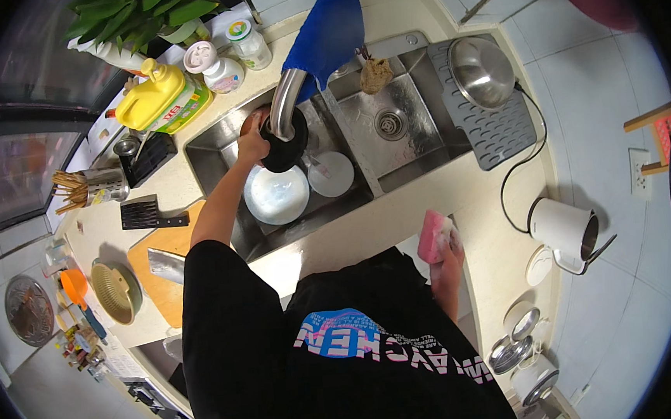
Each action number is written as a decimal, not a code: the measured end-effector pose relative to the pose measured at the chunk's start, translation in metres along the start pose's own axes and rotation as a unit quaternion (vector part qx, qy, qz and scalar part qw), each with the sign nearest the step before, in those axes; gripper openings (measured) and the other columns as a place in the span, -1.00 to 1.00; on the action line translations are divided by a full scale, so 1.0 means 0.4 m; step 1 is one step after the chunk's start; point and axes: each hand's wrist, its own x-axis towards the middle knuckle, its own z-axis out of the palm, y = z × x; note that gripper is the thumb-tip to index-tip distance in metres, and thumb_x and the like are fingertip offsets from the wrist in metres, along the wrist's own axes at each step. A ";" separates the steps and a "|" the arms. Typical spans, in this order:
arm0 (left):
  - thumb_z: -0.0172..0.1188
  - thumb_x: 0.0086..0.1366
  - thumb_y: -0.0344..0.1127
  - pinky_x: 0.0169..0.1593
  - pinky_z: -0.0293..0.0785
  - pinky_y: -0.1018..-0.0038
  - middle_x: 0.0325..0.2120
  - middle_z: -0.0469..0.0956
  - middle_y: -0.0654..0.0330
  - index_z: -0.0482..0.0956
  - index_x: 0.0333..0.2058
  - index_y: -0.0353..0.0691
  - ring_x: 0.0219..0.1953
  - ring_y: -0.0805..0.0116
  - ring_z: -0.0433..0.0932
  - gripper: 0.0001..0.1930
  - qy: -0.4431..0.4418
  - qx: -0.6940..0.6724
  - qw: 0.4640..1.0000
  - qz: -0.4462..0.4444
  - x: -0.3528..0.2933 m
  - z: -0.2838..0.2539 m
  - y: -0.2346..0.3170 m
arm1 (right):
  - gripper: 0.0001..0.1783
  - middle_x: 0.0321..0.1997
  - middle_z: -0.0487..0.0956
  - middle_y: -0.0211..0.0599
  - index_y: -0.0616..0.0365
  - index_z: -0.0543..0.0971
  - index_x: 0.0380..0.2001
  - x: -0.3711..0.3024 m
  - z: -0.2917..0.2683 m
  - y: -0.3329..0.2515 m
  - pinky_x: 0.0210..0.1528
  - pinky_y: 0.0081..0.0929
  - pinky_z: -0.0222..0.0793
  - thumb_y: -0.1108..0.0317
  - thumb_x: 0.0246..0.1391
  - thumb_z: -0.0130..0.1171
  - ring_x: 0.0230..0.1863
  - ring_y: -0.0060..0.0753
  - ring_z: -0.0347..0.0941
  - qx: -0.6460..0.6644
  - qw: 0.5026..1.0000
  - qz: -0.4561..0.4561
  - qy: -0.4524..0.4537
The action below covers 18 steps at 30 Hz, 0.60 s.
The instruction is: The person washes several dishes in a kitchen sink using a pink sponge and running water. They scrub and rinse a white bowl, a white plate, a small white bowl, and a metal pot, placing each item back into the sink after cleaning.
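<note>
Over the left basin of the sink [366,196], my left hand [252,142] is closed on the rim of a black bowl [290,155]. The metal faucet [289,96] hangs over this bowl and hides part of it. Below it in the basin lie a large white bowl [276,194] and a smaller white dish [331,175], both wet. My right hand [449,257], off to the right in front of the counter edge, grips a pink sponge [431,236] with white foam on it.
A blue cloth [331,34] drapes by the faucet. A brown scrubber [375,75] hangs over the right basin. Behind the sink stand a yellow detergent jug [160,97] and jars. A cleaver [167,264] rests on the cutting board [171,287] at left; a white kettle [559,229] is right.
</note>
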 end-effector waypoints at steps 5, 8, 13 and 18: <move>0.02 -0.03 -0.53 -0.04 0.40 0.14 -0.12 0.32 -0.40 0.00 0.23 0.41 -0.18 -0.22 0.48 -0.13 0.115 0.023 0.990 0.082 -0.023 0.048 0.016 | -0.50 0.10 0.35 -0.13 0.37 0.24 0.10 0.008 0.019 0.010 0.15 -0.42 0.18 0.45 0.08 0.01 0.13 -0.31 0.27 -0.001 1.000 0.009 -0.020; 0.02 -0.02 -0.56 -0.08 0.44 0.14 0.00 0.13 -0.41 0.02 0.20 0.51 -0.20 -0.24 0.48 -0.13 0.128 0.073 0.982 0.121 -0.069 0.028 0.053 | -0.53 0.10 0.35 -0.14 0.38 0.27 0.08 0.014 0.032 0.033 0.18 -0.45 0.15 0.45 0.08 -0.01 0.14 -0.35 0.26 0.004 0.999 0.026 -0.021; 0.00 0.00 -0.61 -0.29 0.54 0.22 0.20 -0.26 -0.40 0.03 0.18 0.57 -0.38 -0.07 0.56 -0.11 0.136 0.218 0.957 0.133 -0.121 -0.020 0.101 | -0.56 0.09 0.36 -0.20 0.31 0.26 0.08 0.033 0.039 0.047 0.13 -0.47 0.21 0.47 0.11 -0.05 0.10 -0.38 0.30 -0.008 0.997 0.057 -0.048; 0.02 -0.02 -0.60 -0.49 0.56 0.32 0.26 -0.36 -0.26 0.07 0.16 0.60 -0.61 0.11 0.56 -0.12 0.171 0.364 0.887 0.226 -0.154 -0.044 0.070 | -0.54 0.08 0.36 -0.20 0.35 0.28 0.08 0.027 0.026 0.052 0.14 -0.49 0.18 0.48 0.09 -0.02 0.09 -0.39 0.30 0.001 0.997 0.048 -0.056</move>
